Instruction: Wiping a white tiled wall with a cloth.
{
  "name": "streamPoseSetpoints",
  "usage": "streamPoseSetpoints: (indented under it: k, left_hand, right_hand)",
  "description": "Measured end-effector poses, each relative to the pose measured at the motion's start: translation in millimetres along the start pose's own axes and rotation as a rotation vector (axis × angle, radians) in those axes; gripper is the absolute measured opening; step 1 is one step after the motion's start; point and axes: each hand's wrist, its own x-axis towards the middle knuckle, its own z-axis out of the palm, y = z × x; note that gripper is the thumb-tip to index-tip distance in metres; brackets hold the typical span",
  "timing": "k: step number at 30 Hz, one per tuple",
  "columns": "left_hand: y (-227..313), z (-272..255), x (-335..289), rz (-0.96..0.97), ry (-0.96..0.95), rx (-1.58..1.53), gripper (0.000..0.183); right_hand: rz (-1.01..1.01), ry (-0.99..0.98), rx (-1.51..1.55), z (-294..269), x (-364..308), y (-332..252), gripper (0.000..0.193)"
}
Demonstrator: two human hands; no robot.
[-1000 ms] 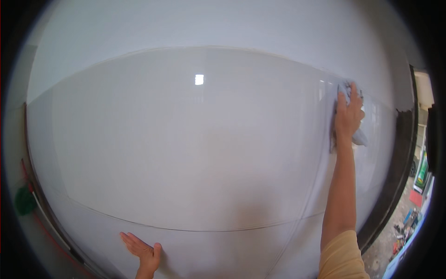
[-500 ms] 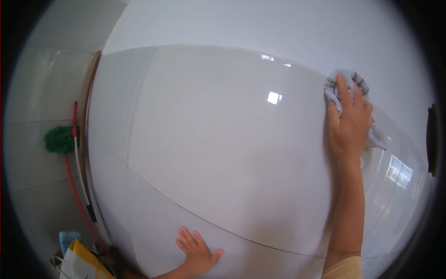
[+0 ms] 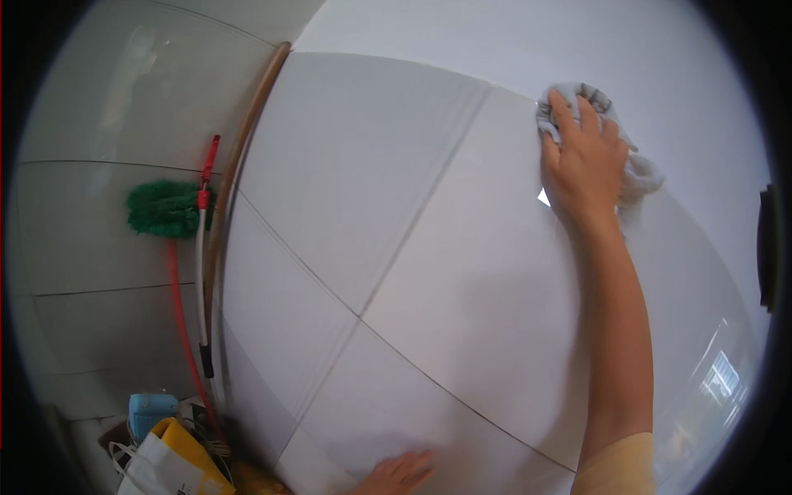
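Observation:
My right hand point(image 3: 587, 157) presses a crumpled grey-white cloth point(image 3: 642, 175) with dark marks against the wall, along the upper edge of the glossy tiles. Its fingers lie spread over the rag, whose loose end hangs out to the right of the wrist. Low in the view, my left hand point(image 3: 400, 474) rests against the tiled wall point(image 3: 462, 305) with its fingers stretched out and nothing held. Part of that hand is cut off by the lower edge.
In the left corner lean a wooden pole point(image 3: 257, 107), a white stick with a red end point(image 3: 203, 272) and a green fluffy duster point(image 3: 165, 209) on a red handle. Below them are a white and yellow bag point(image 3: 177, 462) and a light blue item point(image 3: 152, 411).
The view has swung left, so the corner with the poles shows more fully. My right hand and the cloth are further left along the tile edge. My left hand sits lower in view.

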Motion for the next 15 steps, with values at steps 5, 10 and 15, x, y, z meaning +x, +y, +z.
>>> streamPoseSetpoints:
  k: [5, 10, 15]
  left_hand:
    - [-42, -14, -66, -0.223, -0.100, -0.118, 0.063]
    - [-67, -36, -132, -0.370, -0.151, -0.148, 0.058]
    - [-63, -69, -163, -0.592, -0.262, -0.223, 0.053]
  right_hand:
    - [-0.115, 0.004, 0.124, 37, 31, -87, 0.049]
    - [-0.143, -0.085, 0.188, 63, 58, -163, 0.053]
    - [-0.261, -0.218, 0.369, 105, 51, -249, 0.056]
